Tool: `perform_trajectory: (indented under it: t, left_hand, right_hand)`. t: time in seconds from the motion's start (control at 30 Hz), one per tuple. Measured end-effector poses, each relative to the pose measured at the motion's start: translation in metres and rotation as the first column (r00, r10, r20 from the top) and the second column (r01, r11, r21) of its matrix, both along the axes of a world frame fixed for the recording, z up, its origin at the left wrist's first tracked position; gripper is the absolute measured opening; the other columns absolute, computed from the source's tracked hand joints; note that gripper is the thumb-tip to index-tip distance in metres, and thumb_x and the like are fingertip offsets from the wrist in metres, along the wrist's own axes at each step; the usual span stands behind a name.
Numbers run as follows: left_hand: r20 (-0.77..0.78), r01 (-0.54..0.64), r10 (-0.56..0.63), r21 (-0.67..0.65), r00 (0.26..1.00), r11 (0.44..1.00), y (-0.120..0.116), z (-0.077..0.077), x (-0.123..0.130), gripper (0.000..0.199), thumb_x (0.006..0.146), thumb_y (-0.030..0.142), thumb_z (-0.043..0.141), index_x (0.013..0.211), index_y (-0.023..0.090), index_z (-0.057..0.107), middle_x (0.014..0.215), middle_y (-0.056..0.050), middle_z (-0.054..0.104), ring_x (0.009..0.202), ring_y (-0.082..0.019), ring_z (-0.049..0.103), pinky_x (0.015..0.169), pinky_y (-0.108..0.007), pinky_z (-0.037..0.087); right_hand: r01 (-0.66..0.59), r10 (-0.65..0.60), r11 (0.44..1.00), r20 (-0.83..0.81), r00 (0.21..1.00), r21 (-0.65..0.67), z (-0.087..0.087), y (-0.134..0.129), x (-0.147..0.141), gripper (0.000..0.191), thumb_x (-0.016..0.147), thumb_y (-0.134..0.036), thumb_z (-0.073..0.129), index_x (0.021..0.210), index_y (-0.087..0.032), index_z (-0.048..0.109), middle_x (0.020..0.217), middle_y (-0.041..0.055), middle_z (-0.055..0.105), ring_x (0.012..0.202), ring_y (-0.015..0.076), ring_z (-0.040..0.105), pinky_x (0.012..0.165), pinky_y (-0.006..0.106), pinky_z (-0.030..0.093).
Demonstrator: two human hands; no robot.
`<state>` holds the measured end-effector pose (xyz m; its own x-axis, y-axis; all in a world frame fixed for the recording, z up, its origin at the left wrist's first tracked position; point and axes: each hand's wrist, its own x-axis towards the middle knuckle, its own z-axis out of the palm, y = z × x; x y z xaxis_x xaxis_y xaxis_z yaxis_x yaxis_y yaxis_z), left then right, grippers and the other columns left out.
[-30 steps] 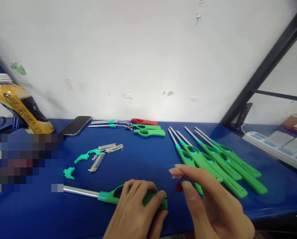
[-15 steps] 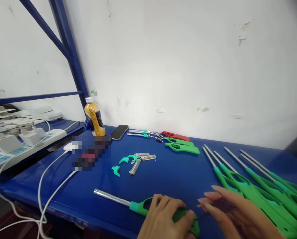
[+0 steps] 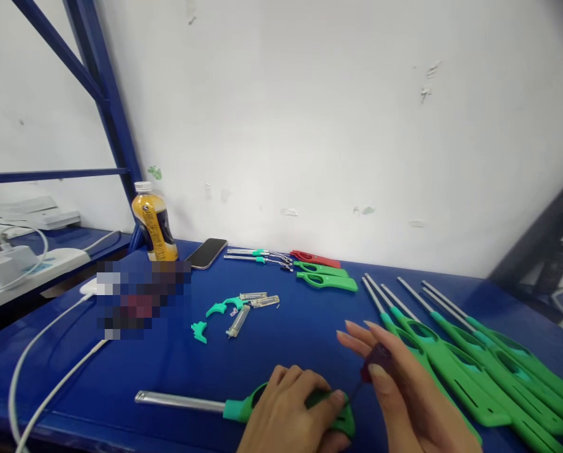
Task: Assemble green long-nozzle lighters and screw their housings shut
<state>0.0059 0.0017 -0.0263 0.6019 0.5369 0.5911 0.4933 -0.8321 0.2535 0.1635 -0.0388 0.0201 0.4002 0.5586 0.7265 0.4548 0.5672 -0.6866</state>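
My left hand [image 3: 285,406] is wrapped over the green body of a long-necked gas lighter [image 3: 249,408], pressing it to the blue table; its metal tube points left. Pinched between the thumb and fingers of my right hand [image 3: 413,396] is a small screwdriver [image 3: 375,360] with a dark reddish handle. Its thin shaft slants down to the lighter's rear end, where the tip is hard to make out. Just right of that hand lie several more green lighters [image 3: 479,384] side by side. Beyond my left hand are teal triggers [image 3: 216,309] and clear fuel tanks [image 3: 238,321].
At the back lie metal tubes with wires [image 3: 246,258], green shell halves [image 3: 331,282] and a red shell half [image 3: 315,258]. A phone [image 3: 207,253] and a yellow bottle [image 3: 155,226] stand further left. White cables [image 3: 50,377] cross the left side near a blurred-out item [image 3: 142,305].
My right hand has turned, bringing the screwdriver handle into sight. The view has shifted right, so things appear further left. My left hand still holds the lighter down.
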Motion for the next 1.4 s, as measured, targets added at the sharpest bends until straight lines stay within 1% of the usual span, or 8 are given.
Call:
perform_trajectory:
  t: [0.2,0.33,0.43,0.63,0.8,0.97,1.23,1.4]
  left_hand:
    - [-0.053,-0.009,0.002,-0.143,0.999,0.99,0.001,0.01,-0.001,0.045,0.098,0.01,0.074,0.139,0.028,0.071,0.121,-0.003,0.08,0.101,-0.026,0.076,0.089,-0.042,0.058]
    - [-0.018,0.024,-0.028,-0.214,0.999,0.977,0.004,0.012,-0.001,0.047,0.093,0.003,0.072,0.133,0.028,0.074,0.123,-0.001,0.082,0.105,-0.026,0.078,0.092,-0.043,0.061]
    - [0.02,0.062,-0.059,-0.207,0.998,0.976,0.006,0.013,-0.002,0.046,0.089,0.003,0.074,0.129,0.026,0.078,0.122,-0.002,0.084,0.105,-0.027,0.079,0.093,-0.044,0.063]
    - [0.038,0.135,-0.13,-0.2,0.991,0.97,0.008,0.014,-0.004,0.048,0.089,0.004,0.077,0.131,0.027,0.078,0.12,-0.001,0.086,0.102,-0.027,0.08,0.092,-0.045,0.064]
    - [0.023,0.142,-0.14,-0.203,0.99,0.969,0.008,0.016,-0.004,0.049,0.087,0.005,0.08,0.131,0.028,0.078,0.119,-0.002,0.086,0.101,-0.026,0.08,0.094,-0.042,0.063]
    - [0.009,0.137,-0.137,-0.172,0.99,0.976,0.008,0.018,-0.002,0.049,0.087,0.005,0.079,0.13,0.028,0.078,0.117,-0.001,0.085,0.099,-0.025,0.08,0.088,-0.04,0.063]
    - [-0.012,0.135,-0.14,-0.189,0.99,0.973,0.005,0.019,-0.003,0.047,0.089,0.006,0.079,0.131,0.028,0.077,0.118,-0.001,0.084,0.1,-0.027,0.078,0.087,-0.041,0.061]
    - [-0.022,0.14,-0.147,-0.203,0.989,0.969,0.006,0.021,-0.003,0.045,0.09,0.003,0.074,0.127,0.029,0.078,0.119,0.0,0.083,0.099,-0.026,0.077,0.084,-0.041,0.06]
  right_hand:
    - [-0.019,0.01,0.991,0.062,0.998,0.135,-0.003,0.007,0.012,0.028,0.094,-0.012,0.084,0.118,-0.028,0.085,0.09,0.0021,0.079,0.076,0.0184,0.078,0.066,0.027,0.068]
    - [-0.024,0.026,1.0,0.09,0.996,-0.016,-0.005,0.005,0.015,0.031,0.11,-0.024,0.066,0.137,-0.03,0.079,0.112,0.0063,0.084,0.096,0.021,0.083,0.084,0.031,0.071]
    - [-0.066,0.069,0.994,0.032,0.997,-0.085,-0.005,0.007,0.017,0.034,0.111,-0.023,0.065,0.142,-0.032,0.075,0.122,0.0054,0.084,0.102,0.0221,0.085,0.091,0.034,0.071]
    - [-0.039,0.029,0.998,0.163,0.986,0.059,-0.002,0.011,0.027,0.04,0.097,-0.018,0.083,0.135,-0.031,0.08,0.089,0.0003,0.072,0.076,0.0165,0.076,0.071,0.027,0.067]
    - [-0.121,0.125,0.992,0.11,0.986,-0.044,0.004,0.003,0.024,0.027,0.111,-0.025,0.063,0.13,-0.032,0.082,0.119,0.0072,0.085,0.102,0.0243,0.084,0.076,0.029,0.07]
    - [-0.072,0.063,0.996,0.15,0.987,0.053,0.007,0.004,0.029,0.026,0.095,-0.016,0.084,0.118,-0.029,0.084,0.091,0.0022,0.076,0.075,0.0177,0.075,0.067,0.026,0.067]
    - [-0.169,0.181,0.983,0.249,0.952,-0.069,0.016,-0.002,0.028,0.029,0.104,-0.016,0.07,0.124,-0.034,0.083,0.105,0.0022,0.084,0.088,0.02,0.083,0.075,0.026,0.069]
    - [-0.064,0.034,0.995,0.362,0.931,0.071,0.01,0.0,0.029,0.048,0.097,-0.011,0.08,0.139,-0.033,0.078,0.095,0.0021,0.076,0.077,0.017,0.077,0.069,0.025,0.068]
